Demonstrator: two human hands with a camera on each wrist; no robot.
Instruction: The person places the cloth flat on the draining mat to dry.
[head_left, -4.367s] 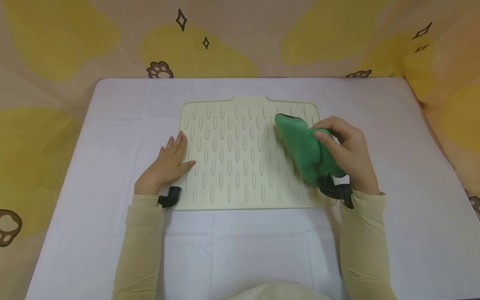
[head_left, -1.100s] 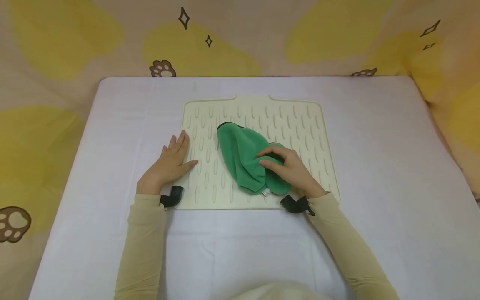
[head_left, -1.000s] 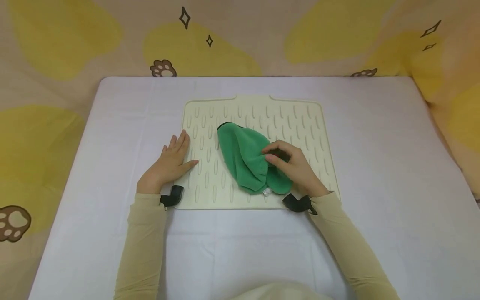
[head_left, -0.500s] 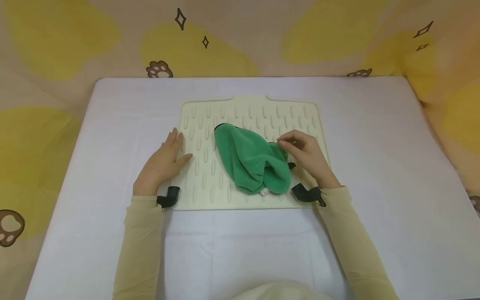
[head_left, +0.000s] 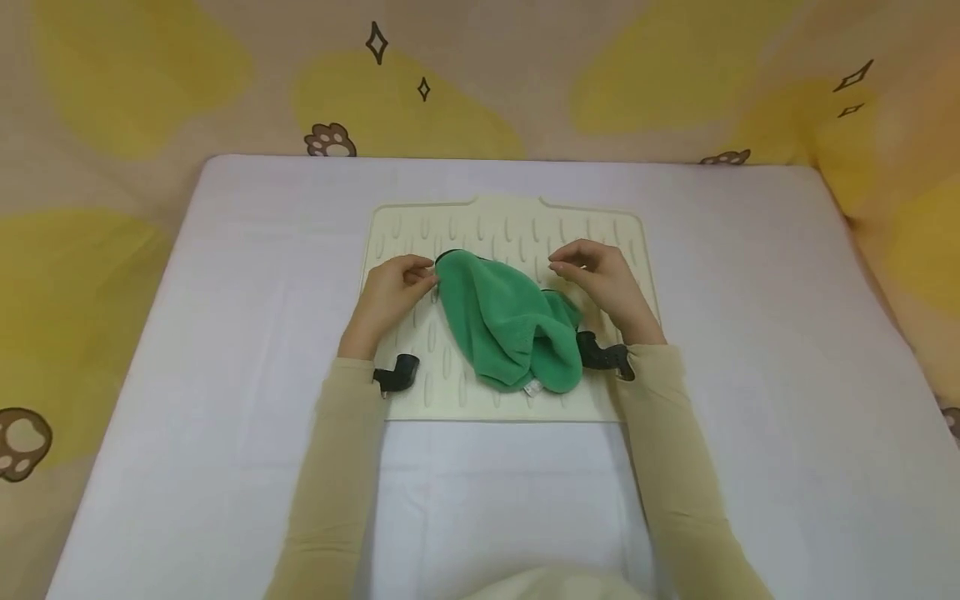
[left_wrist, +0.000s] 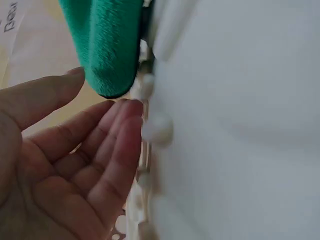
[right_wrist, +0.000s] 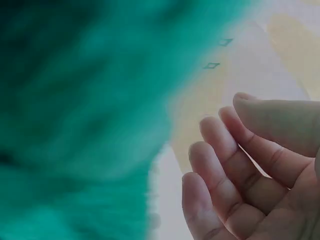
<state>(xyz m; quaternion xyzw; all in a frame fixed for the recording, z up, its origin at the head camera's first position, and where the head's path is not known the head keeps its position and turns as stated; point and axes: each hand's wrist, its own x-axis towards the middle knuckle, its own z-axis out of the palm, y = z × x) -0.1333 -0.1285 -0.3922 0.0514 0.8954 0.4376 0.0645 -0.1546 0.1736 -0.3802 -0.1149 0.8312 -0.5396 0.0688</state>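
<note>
Left hand [head_left: 390,292], left of centre in the head view, has fingers loosely curled right at the green cloth's [head_left: 510,321] upper-left corner; the wrist view shows them relaxed and just beside the cloth's edge, holding nothing. The cloth lies bunched mid-frame on the cream ribbed mat [head_left: 390,242], which sits on a white table [head_left: 225,333] (black strap at each wrist). Right hand [head_left: 603,279], right of centre, hovers near the cloth's upper-right w/ fingers loose, gripping nothing.
</note>
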